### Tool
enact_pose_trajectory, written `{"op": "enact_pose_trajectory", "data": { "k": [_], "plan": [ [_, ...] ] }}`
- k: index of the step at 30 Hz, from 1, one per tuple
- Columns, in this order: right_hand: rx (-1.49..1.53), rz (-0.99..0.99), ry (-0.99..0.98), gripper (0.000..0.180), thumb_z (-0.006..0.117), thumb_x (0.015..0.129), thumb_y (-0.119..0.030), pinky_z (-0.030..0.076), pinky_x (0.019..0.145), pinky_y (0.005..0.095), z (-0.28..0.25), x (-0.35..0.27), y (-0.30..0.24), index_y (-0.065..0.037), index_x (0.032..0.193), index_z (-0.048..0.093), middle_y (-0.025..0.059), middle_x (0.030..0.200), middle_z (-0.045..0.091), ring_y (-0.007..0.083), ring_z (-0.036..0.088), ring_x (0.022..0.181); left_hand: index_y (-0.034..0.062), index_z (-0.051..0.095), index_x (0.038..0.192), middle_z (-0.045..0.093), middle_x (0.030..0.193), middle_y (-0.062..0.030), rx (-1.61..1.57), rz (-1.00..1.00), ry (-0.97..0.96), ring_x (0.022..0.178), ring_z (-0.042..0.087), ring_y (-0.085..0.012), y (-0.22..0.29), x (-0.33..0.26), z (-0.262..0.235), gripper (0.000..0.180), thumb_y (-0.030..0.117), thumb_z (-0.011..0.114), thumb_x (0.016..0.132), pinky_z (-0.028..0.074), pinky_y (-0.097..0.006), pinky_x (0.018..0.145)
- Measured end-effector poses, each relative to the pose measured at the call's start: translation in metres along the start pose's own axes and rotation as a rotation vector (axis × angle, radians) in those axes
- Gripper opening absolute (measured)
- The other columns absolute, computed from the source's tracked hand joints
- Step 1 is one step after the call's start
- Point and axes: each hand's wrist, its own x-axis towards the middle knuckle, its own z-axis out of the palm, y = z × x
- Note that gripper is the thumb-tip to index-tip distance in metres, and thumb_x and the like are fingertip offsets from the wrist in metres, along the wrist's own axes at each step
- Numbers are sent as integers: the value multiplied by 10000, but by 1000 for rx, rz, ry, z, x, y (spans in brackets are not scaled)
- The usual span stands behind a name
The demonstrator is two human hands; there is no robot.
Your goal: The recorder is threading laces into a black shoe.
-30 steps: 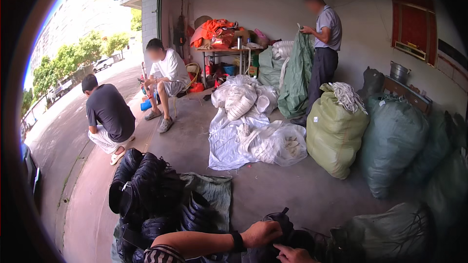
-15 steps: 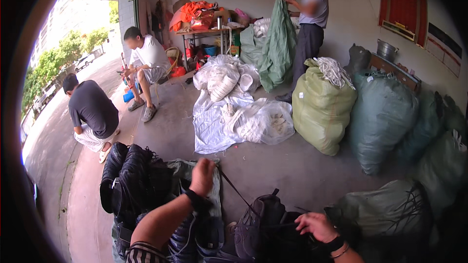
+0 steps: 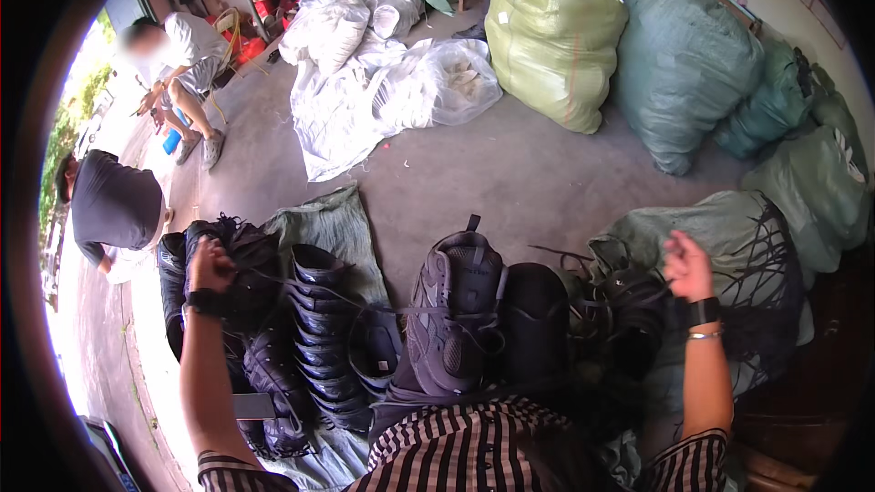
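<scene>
Grey floor (image 3: 456, 169) is bordered by stuffed sacks (image 3: 553, 50). A lace (image 3: 403, 311) seems gripped in the curled fingers of the left hand (image 3: 211, 266); whether anything is held in the half-bent right hand (image 3: 685, 266) cannot be told. Past the right edge of the green sheet (image 3: 339, 211), the dark shoe (image 3: 448, 328) seems not yet tied; nested shoes (image 3: 319, 337) are already stacked.

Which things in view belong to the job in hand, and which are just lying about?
Job in hand:
dark shoe at front centre
its lace, running toward the left hand
probably the stacked dark shoes

Apparently just lying about:
yellow-green sack
blue-green sack
white sheet
clear plastic bag
</scene>
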Motion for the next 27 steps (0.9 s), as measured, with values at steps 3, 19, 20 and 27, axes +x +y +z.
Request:
{"op": "enact_pose_trajectory", "data": {
  "k": [3, 19, 20, 27],
  "plan": [
    [-523, 34, -374, 70, 548, 874, -120, 242, 339, 189, 116, -49, 63, -70, 909, 584, 119, 724, 659, 39, 346, 358, 107, 552, 1106, 494, 683, 15, 305, 32, -313, 537, 456, -81, -54, -111, 131, 224, 210, 540, 908, 420, -241, 515],
    [-1307, -866, -1033, 114, 606, 817, -93, 538, 609, 296, 150, -141, 161, -42, 902, 550, 109, 1012, 605, 226, 651, 798, 106, 638, 977, 517, 867, -30, 1352, 1120, -895, 818, 561, -212, -132, -228, 240, 334, 101, 685, 646, 503, -344, 648],
    [-1308, -889, -1039, 105, 599, 818, -90, 536, 604, 297, 150, -140, 163, -45, 894, 544, 105, 1007, 598, 224, 649, 787, 106, 638, 977, 517, 867, -30, 1354, 1122, -899, 818, 561, -212, -130, -231, 245, 334, 101, 685, 646, 503, -344, 648],
    [-1371, -939, -1088, 94, 577, 812, -93, 530, 586, 306, 152, -141, 165, -57, 874, 516, 105, 994, 564, 222, 639, 741, 197, 643, 727, 453, 828, 68, 1595, 1837, -1436, 863, 435, -124, -169, -233, 269, 111, 245, 599, 637, 373, -239, 627]
  ]
}}
